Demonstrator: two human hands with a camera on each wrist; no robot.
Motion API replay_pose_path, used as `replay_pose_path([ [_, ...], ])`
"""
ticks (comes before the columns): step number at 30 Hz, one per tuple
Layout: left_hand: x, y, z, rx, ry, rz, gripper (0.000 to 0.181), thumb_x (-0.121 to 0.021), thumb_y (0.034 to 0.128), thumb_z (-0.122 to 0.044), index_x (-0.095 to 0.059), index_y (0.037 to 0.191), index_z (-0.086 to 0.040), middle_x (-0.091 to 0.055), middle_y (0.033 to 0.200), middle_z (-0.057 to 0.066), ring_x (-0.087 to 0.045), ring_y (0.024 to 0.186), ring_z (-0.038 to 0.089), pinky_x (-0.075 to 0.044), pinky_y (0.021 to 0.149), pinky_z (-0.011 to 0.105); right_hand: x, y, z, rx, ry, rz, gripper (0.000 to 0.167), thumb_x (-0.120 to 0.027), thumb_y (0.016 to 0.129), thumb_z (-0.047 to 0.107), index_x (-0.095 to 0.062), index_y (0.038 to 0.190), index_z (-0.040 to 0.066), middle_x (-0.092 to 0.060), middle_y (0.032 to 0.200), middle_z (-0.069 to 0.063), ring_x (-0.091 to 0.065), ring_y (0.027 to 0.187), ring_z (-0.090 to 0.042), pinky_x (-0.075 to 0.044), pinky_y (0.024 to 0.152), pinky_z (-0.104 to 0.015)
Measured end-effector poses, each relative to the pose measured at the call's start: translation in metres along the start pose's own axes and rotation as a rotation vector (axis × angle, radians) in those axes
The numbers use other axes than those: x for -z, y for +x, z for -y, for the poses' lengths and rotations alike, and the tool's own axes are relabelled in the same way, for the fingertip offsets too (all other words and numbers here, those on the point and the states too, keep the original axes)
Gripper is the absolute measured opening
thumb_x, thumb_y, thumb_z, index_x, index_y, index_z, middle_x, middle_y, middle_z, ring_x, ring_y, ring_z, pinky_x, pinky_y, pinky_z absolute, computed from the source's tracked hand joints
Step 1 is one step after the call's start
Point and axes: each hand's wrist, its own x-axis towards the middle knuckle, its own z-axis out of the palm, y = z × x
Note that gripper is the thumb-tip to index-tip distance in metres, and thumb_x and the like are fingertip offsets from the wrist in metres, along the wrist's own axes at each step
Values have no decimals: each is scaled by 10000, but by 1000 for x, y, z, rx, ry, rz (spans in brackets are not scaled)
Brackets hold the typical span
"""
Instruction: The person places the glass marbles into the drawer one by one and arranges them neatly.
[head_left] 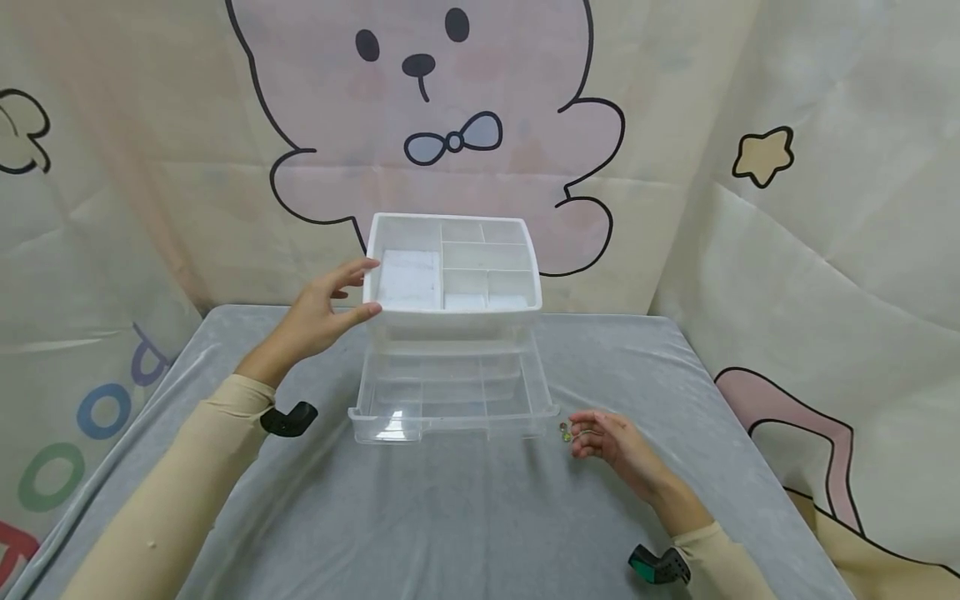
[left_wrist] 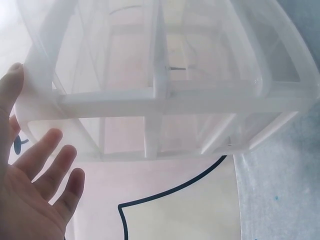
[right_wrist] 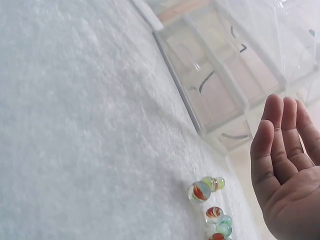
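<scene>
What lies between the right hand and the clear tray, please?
In the head view, small glass marbles lie on the grey cloth between the right hand and the clear tray.

Marbles point(right_wrist: 200, 192) rt of organizer point(head_left: 453, 322), on cloth point(head_left: 480, 525)

right hand point(right_wrist: 286, 182), marbles point(right_wrist: 200, 191) on pale cloth point(right_wrist: 95, 125), clear container point(right_wrist: 220, 75)

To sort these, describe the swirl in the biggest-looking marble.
Orange-red, in a clear marble; best seen in the right wrist view.
</scene>
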Motion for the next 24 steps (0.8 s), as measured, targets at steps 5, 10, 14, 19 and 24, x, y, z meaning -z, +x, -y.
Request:
replay_pose_path([
  [5,0,-1,-1,0,-3,2,640,-694,963,-256,-423,1538,-183,-443,1574,146,-473,1374,398,-386,1089,581,10,3,-4,-20,-7,-64,414,-278,1125,254,-681,1203,200,-691,1073,87,-701,934,-74,-565,829,-258],
  [10,0,-1,-1,-1,-2,1,657,-690,967,-258,-408,1556,-186,-419,1597,128,-478,1367,389,-385,1093,577,16,7,-6,-51,-39,-124,384,-317,1118,303,-688,1172,217,-692,1047,94,-695,900,-59,-553,801,-243],
  [14,0,-1,-2,-3,2,-1,672,-693,964,-256,-398,1562,-175,-400,1610,115,-482,1363,383,-391,1092,570,20,10,-6,-53,-48,-137,385,-321,1117,311,-694,1163,229,-691,1042,96,-691,898,-59,-551,795,-248],
  [19,0,-2,-2,-18,-1,-17,686,-701,958,-223,-388,1566,-161,-403,1604,127,-500,1339,387,-404,1078,571,24,15,-6,-70,-72,-181,371,-346,1110,345,-700,1147,241,-692,1039,81,-692,897,-56,-553,801,-243],
  [24,-2,-3,-1,-32,-5,-31,698,-704,956,-216,-377,1571,-174,-412,1597,128,-520,1315,384,-413,1062,572,29,17,-8,-86,-69,-201,365,-356,1106,355,-700,1137,241,-696,1025,86,-695,895,-57,-554,803,-239],
])
